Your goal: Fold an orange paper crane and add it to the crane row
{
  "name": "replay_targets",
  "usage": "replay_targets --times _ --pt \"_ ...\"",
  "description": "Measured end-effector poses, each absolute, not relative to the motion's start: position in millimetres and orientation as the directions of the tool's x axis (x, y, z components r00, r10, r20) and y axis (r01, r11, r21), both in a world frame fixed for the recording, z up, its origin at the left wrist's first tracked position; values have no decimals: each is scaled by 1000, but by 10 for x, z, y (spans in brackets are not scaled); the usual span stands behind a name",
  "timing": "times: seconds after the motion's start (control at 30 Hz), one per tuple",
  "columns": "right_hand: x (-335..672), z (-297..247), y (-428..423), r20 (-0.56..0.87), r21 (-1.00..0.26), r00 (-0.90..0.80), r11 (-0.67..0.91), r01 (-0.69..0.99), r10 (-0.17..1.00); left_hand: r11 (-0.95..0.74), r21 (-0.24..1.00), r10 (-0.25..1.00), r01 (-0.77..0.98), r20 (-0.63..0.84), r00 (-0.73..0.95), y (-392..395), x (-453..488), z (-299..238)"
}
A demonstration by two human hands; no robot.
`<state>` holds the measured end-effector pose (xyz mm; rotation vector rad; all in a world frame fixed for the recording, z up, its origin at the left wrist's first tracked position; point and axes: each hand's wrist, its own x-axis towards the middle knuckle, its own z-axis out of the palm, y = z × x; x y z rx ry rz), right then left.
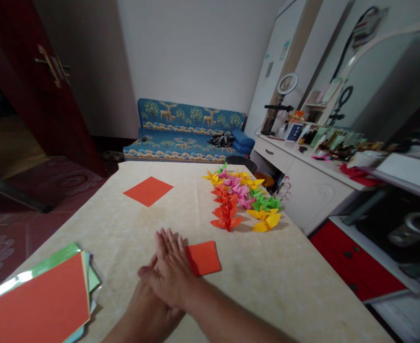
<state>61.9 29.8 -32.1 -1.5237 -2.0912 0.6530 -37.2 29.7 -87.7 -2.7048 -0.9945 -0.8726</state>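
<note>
With our right hand flat across our left hand, whose closure we can't judge, we should press the folded orange paper evenly, well inside the surface's right edge.

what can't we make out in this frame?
- Head view: left hand, largely covered by the right hand; its palm doesn't show.
- Head view: orange paper beside the right hand, left part hidden behind that hand.
- Head view: paper stack, cut off by the left and bottom edges.
- Head view: paper cranes, overlapping; exact count unclear.
</note>
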Motion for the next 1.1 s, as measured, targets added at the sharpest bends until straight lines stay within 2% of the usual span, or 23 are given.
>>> replay_targets --times 0.13,0.27,0.47,0.53,0.6,0.73,0.83,0.93,1.1 --pt "1074 -375 189 49 -472 -364 343 812 930 -777 -44 547 628 448 707 321 -448 -855" --pt "1635 -391 -53 -68 -326 -406 364 872 911 -757 -62 560 651 452 694 334 -477 -888" --pt "1982 -475 -307 6 -186 -324 319 929 946 -742 -63 572 668 460 679 313 -419 -860" --pt "1979 -529 -318 43 -167 -316 319 933 948 -733 -62 568 678 494 659 275 -289 -781" --pt "1971 -602 -302 75 -150 -316 324 934 946 -770 -42 549 637 465 694 213 -86 -664" --pt "1993 -748 -266 94 -119 -366 375 919 926 -877 112 476 466 317 820 83 352 -483" --pt "2002 -753 -273 86 -123 -381 389 913 921 -878 185 479 442 313 820 64 482 -543" --pt "1978 -658 -293 72 -137 -342 349 927 937 -886 167 462 432 351 814 123 365 -702" --pt "1951 -529 -316 65 -170 -300 306 937 952 -865 47 478 500 381 791 267 -125 -826"
